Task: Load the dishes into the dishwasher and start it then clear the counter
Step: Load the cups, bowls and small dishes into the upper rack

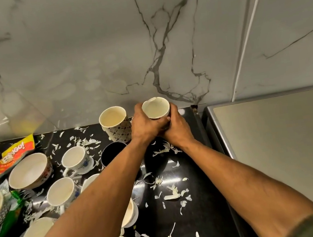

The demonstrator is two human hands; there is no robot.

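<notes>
A marble-veined wall (87,53) filled the upper half of the frame, with a white cable (248,32) running down it at the upper right. Below it, a black countertop (185,220) littered with pale vegetable peelings (173,193) took up the lower left and centre, and a stainless steel surface (282,141) occupied the lower right.

Two bare forearms reached from the bottom edge toward the middle of the frame, converging at the back of the counter just below the wall. The left hand (144,125) and the right hand (176,127) were wrapped together around a cream cup (156,108), fingers curled round its sides and overlapping beneath the rim, the cup upright with its open mouth facing the camera. Whether the cup stood on the counter or was lifted could not be told.

Just to the left of the hands stood a patterned paper cup (115,123), and a dark mug (112,154) sat partly hidden under the left forearm. Further toward the left of the frame lay a decorated bowl (29,171), a blue-flowered teacup (75,160) and a second teacup (61,191). An orange snack wrapper (7,156) lay at the left edge beside the bowl.
</notes>
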